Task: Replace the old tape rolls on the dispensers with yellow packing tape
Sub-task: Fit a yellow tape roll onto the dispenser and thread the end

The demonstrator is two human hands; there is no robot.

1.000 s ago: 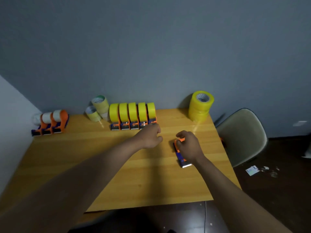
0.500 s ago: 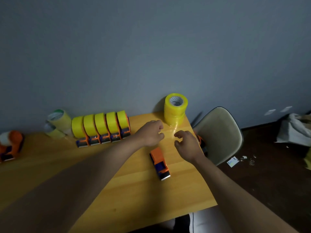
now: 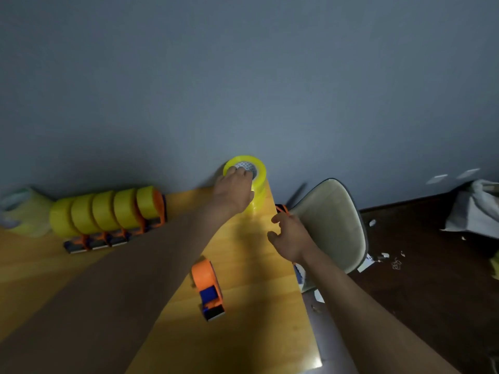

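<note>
Wooden table (image 3: pixel 243 333) fills the lower left, near edge cut off by the frame; both forearms cross it from the bottom corners. Nearest item is an orange-and-blue dispenser (image 3: pixel 208 288) with no roll on it, lying alone on the wood between the arms. Right hand (image 3: pixel 290 238) hovers at the table's right edge, fingers loosely curled and spread, holding nothing — a bit of orange just beyond its fingertips is mostly hidden, can't tell what it is. Beige chair (image 3: pixel 332 225) stands just beside that edge, its seat partly hidden by the right arm. Further back on the left, a row of loaded dispensers (image 3: pixel 108 217) carries five yellow rolls side by side; blurred pale rolls (image 3: pixel 21 209) at the far left are cut off and hard to make out. Left hand (image 3: pixel 233 193) rests on top of the stack of yellow tape rolls (image 3: pixel 256 182) at the far right corner against the grey wall (image 3: pixel 243 76) — fingers curled over the top roll's rim at the core, hiding part of the stack. Scraps of paper (image 3: pixel 388 260) dot the dark floor at right.
</note>
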